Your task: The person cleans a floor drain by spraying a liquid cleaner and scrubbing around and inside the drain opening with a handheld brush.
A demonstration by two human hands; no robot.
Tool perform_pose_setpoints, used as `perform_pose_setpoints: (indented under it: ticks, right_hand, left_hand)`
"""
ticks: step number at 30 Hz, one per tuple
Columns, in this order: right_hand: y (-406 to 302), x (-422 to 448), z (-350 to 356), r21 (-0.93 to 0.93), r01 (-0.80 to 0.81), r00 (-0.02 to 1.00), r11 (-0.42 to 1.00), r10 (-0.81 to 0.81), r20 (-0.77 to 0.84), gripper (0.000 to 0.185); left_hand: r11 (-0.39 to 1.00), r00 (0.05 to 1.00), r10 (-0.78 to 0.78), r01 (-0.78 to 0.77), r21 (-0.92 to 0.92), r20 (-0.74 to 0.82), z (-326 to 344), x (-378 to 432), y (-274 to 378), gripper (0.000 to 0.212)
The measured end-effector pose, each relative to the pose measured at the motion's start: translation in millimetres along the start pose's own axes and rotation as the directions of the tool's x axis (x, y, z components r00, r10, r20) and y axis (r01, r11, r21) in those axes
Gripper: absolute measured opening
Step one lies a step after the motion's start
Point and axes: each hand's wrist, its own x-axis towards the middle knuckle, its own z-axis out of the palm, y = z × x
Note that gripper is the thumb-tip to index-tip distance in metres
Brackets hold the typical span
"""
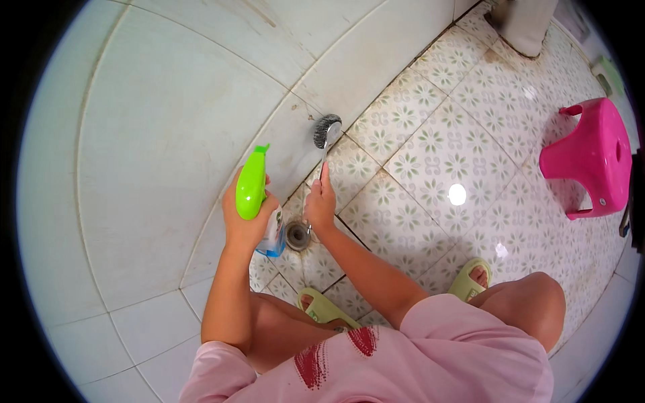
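My left hand is wrapped round the neck of a spray bottle with a bright green trigger head; its clear and blue lower part shows below my hand. In my right hand is the metal handle of a round scrubbing brush with dark, wiry bristles. The brush head is at the foot of the white tiled wall, close to where it meets the patterned floor; whether it touches the tile I cannot tell. Below and between my hands lies a round floor drain.
A pink plastic stool stands on the flower-patterned tile floor at the right. The white base of a fixture rises at the upper right. My feet, in light green slippers, are on the floor near the drain. Brown stains mark the wall and grout.
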Motion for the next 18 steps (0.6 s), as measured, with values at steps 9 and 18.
perform_pose_setpoints:
  ticks: [9,18]
  right_hand:
    - [-45,-13,-3,0.054,-0.18,0.971,0.982,0.169,0.168,0.055]
    - [-73,11,23,-0.16,0.239,0.971,0.958,-0.235,0.043,0.058]
  left_hand:
    - [0.999,1.0,-0.008,0.007,-0.04,-0.019,-14,-5,-2,0.034]
    - [1.0,0.997,0.02,-0.021,0.0,-0.078,-39,-20,8,0.042]
